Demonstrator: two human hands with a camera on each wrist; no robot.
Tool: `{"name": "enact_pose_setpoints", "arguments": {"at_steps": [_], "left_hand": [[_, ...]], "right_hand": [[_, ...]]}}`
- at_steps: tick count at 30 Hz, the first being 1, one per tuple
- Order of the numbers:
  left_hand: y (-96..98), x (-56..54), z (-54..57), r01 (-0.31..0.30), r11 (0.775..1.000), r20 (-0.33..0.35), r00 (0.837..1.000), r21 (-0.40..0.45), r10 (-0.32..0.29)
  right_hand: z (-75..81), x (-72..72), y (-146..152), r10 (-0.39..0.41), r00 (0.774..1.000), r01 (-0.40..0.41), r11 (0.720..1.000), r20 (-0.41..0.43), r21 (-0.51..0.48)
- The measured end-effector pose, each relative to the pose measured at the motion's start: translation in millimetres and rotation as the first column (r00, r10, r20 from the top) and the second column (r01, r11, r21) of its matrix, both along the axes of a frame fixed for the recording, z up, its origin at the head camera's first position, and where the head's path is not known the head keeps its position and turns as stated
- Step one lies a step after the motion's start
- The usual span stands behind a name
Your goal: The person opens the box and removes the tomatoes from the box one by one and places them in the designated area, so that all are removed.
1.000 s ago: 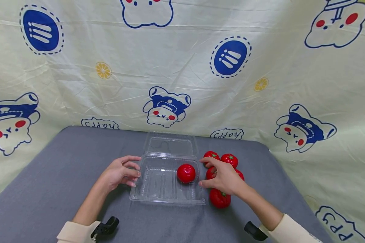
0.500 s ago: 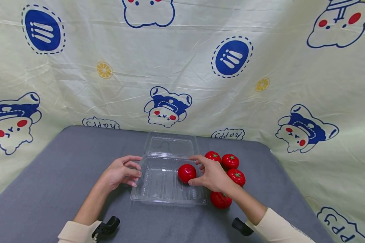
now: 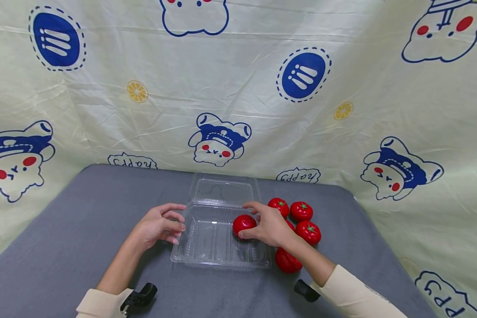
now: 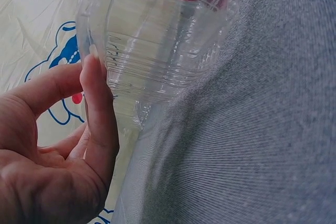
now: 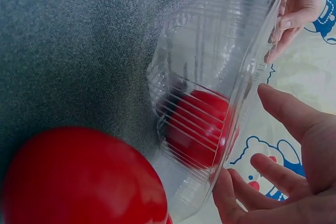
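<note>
In the head view, a clear plastic clamshell container lies with its lid folded back and one red tomato inside, towards the right wall. My left hand holds the container's left rim; the left wrist view shows its thumb and a finger at that rim. Over the container's right side is my right hand, thumb and fingers spread beside the tomato. In the right wrist view a gap shows between the right hand and the tomato behind the plastic wall.
Several more red tomatoes sit close together on the grey cloth-covered table, just right of the container. My right forearm passes over part of them. A printed pale curtain hangs behind the table.
My right hand has moved left from above the loose tomatoes to beside the tomato in the container. The left hand and the container have stayed in place.
</note>
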State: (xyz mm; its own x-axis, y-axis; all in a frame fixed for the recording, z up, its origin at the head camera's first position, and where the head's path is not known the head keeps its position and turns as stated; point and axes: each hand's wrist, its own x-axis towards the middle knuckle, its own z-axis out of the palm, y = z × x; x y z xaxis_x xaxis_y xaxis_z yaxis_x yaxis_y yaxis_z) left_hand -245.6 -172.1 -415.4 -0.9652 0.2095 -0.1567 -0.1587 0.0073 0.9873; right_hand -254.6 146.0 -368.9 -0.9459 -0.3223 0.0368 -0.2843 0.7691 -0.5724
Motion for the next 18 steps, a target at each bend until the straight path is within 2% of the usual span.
{"name": "enact_pose_setpoints", "arguments": {"at_steps": [18], "left_hand": [[-1.3,0.2,-1.1,0.021,1.000,-0.017,1.000,0.000,-0.021]], "right_hand": [[-9.2,-6.0,-5.9,0.016,1.000,-0.016,0.997,-0.003,0.078]]}}
